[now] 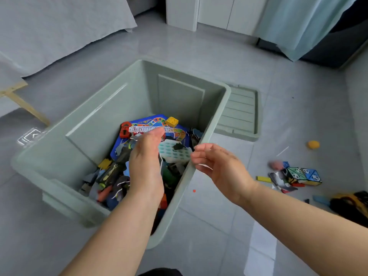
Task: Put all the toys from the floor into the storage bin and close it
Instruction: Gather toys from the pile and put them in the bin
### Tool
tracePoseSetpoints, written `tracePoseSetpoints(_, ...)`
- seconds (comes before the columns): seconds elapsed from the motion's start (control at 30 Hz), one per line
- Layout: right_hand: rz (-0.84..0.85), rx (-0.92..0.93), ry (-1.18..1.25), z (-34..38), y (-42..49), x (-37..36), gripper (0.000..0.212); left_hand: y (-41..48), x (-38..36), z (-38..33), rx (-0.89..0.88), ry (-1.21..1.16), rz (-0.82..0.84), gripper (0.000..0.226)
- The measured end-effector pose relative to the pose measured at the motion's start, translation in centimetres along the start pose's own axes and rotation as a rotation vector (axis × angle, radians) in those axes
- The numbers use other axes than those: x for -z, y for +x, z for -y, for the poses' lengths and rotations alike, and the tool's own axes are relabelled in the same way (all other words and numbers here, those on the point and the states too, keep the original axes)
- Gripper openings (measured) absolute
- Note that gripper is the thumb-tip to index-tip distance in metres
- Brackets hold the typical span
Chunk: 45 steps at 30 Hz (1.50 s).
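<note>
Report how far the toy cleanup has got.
Done: a heap of toys already covers the bottom of the storage bin. In hand: the left hand pinches a white lattice piece over it; the right hand is by the rim, contents unclear. Left: patterned cubes, a yellow ball and other bits on the floor, and the lid lying beside the bin.

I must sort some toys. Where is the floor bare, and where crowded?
Bare: the floor between the storage bin and the white cabinet, and the near-left floor before the bin. Crowded: right of the bin, around the lid, orange ball and toy pile.
</note>
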State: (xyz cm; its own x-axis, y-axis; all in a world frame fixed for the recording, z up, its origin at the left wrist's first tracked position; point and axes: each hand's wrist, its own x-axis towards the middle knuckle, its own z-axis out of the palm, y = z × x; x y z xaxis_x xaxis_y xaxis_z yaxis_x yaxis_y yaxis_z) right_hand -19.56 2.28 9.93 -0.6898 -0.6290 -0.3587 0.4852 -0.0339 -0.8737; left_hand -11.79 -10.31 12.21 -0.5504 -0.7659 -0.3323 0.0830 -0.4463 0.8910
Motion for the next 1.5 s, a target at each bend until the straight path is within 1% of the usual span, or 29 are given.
tracePoseSetpoints(0.07, -0.090, 0.024, -0.101, -0.3, -0.4, 4.5, 0.029, -1.1, -3.6, 0.9, 0.086, -0.102, 0.172, 0.019)
tracePoseSetpoints(0.1, -0.155, 0.021, -0.175, -0.7, -0.4, 7.2, 0.028, -1.5, -5.7, 2.2, 0.151, -0.115, 0.227, 0.022)
tracePoseSetpoints(0.2, -0.328, -0.050, -0.441, -3.3, 0.6, 14.6, 0.024, -2.6, -11.1, 7.0, 0.337, -0.037, 0.318, 0.027)
tracePoseSetpoints(0.27, -0.383, -0.110, -0.623, -5.7, 2.0, 19.5, 0.016, -3.0, -13.4, 11.6, 0.469, 0.018, 0.312, 0.027)
tracePoseSetpoints(0.33, -0.399, -0.143, -0.832, -8.0, 3.7, 23.0, 0.006, -2.6, -13.5, 16.4, 0.602, 0.031, 0.205, 0.023)
tracePoseSetpoints(0.37, -0.379, -0.146, -0.937, -8.9, 4.8, 24.0, 0.013, -2.3, -12.9, 18.6, 0.664, 0.009, 0.128, 0.020)
tracePoseSetpoints(0.43, -0.262, -0.117, -1.122, -10.5, 7.3, 25.5, 0.033, -2.2, -11.4, 22.5, 0.764, -0.061, -0.009, 0.016)
tracePoseSetpoints(0.5, -0.124, -0.061, -1.276, -11.5, 10.0, 25.7, 0.050, -2.7, -10.0, 25.5, 0.814, -0.123, -0.089, 0.016)
tracePoseSetpoints(0.57, 0.001, -0.011, -1.362, -12.2, 12.4, 25.4, 0.057, -3.3, -9.1, 27.6, 0.821, -0.151, -0.128, 0.018)
tracePoseSetpoints(0.63, 0.062, 0.041, -1.412, -12.9, 14.2, 25.2, 0.053, -3.4, -8.8, 28.7, 0.814, -0.157, -0.150, 0.019)
tracePoseSetpoints(0.67, 0.057, 0.073, -1.427, -13.3, 14.6, 25.2, 0.049, -3.3, -8.9, 29.1, 0.804, -0.157, -0.154, 0.019)
tracePoseSetpoints(0.8, -0.098, 0.251, -1.374, -15.0, 13.8, 27.0, 0.030, -2.4, -9.8, 30.1, 0.779, -0.160, -0.120, 0.022)
tracePoseSetpoints(0.9, -0.218, 0.275, -1.185, -15.3, 12.3, 28.4, 0.019, -2.1, -10.7, 30.8, 0.776, -0.153, -0.090, 0.022)
tracePoseSetpoints(0.97, -0.346, 0.222, -0.950, -15.0, 10.4, 28.2, 0.015, -1.9, -11.0, 31.5, 0.748, -0.122, -0.085, 0.021)
tracePoseSetpoints(1.0, -0.360, 0.195, -0.827, -14.7, 8.8, 27.7, 0.018, -1.8, -11.1, 31.8, 0.721, -0.109, -0.069, 0.026)
tracePoseSetpoints(1.03, -0.314, 0.173, -0.741, -14.4, 7.0, 27.3, 0.023, -1.8, -11.2, 32.1, 0.686, -0.102, -0.040, 0.033)
tracePoseSetpoints(1.07, -0.217, 0.157, -0.696, -14.2, 5.0, 26.7, 0.029, -1.7, -11.4, 32.5, 0.647, -0.102, -0.008, 0.037)
tracePoseSetpoints(1.1, -0.116, 0.146, -0.681, -14.0, 3.1, 26.4, 0.032, -1.7, -11.6, 32.8, 0.609, -0.104, 0.016, 0.036)
tracePoseSetpoints(1.13, -0.062, 0.154, -0.673, -14.0, 1.6, 26.5, 0.032, -1.8, -11.9, 32.9, 0.576, -0.093, 0.029, 0.032)
tracePoseSetpoints(1.17, -0.088, 0.174, -0.678, -14.0, 0.9, 27.1, 0.029, -1.9, -12.2, 33.0, 0.551, -0.066, 0.024, 0.025)
tracePoseSetpoints(1.2, -0.183, 0.194, -0.697, -14.0, 1.0, 28.3, 0.026, -1.8, -12.5, 33.2, 0.535, -0.039, 0.004, 0.017)
tracePoseSetpoints(1.23, -0.312, 0.208, -0.753, -14.1, 1.6, 29.9, 0.021, -1.8, -12.7, 33.5, 0.536, -0.024, -0.011, 0.008)
tracePoseSetpoints(1.27, -0.423, 0.202, -0.844, -14.2, 2.5, 31.6, 0.018, -1.9, -12.9, 33.6, 0.556, -0.026, -0.014, 0.002)
tracePoseSetpoints(1.3, -0.484, 0.187, -0.982, -14.2, 3.5, 33.1, 0.023, -2.0, -13.1, 33.7, 0.585, -0.033, -0.013, 0.002)
tracePoseSetpoints(1.33, -0.486, 0.179, -1.145, -14.3, 4.5, 34.3, 0.031, -2.1, -13.2, 33.8, 0.622, -0.050, -0.009, 0.007)
tracePoseSetpoints(1.37, -0.450, 0.203, -1.310, -14.4, 5.2, 35.2, 0.036, -2.3, -13.4, 33.7, 0.657, -0.063, 0.005, 0.012)
tracePoseSetpoints(1.4, -0.403, 0.230, -1.439, -14.7, 5.9, 35.8, 0.034, -2.5, -13.6, 33.7, 0.690, -0.085, 0.009, 0.017)
tracePoseSetpoints(1.47, -0.382, 0.282, -1.550, -15.3, 6.8, 36.1, 0.023, -2.5, -13.6, 33.6, 0.737, -0.126, -0.006, 0.028)
tracePoseSetpoints(1.5, -0.388, 0.261, -1.548, -15.2, 6.8, 35.8, 0.020, -2.6, -13.6, 33.7, 0.750, -0.138, -0.012, 0.032)
